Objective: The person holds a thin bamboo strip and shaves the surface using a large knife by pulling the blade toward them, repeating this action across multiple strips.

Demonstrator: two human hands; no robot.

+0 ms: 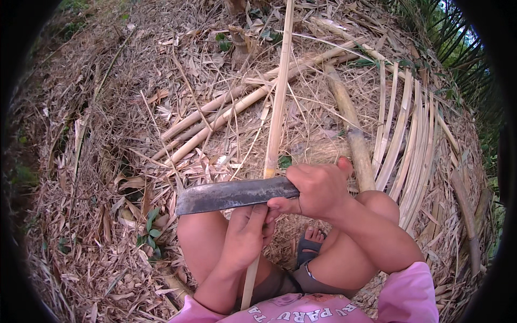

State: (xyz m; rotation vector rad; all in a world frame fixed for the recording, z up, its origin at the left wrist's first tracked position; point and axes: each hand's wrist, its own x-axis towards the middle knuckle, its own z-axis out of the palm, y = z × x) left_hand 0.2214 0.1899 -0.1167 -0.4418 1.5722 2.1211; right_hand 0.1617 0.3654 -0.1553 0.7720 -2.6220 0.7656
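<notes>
A long pale bamboo strip runs from my lap, between my knees, up past the top edge. My left hand is closed around its lower part, fingers pinched just below the blade. Across the strip lies a broad dark machete, its blunt end pointing left. My right hand is wrapped around the machete's handle, which is mostly hidden in the fist. The right thumb reaches under the blade toward the left fingers. Where blade and strip meet, the contact itself is covered.
Several split bamboo strips lie side by side at the right. A thick bamboo pole and thinner poles rest on the ground ahead. Dry leaves surround me, with a small green plant at the left. My sandalled foot is between my legs.
</notes>
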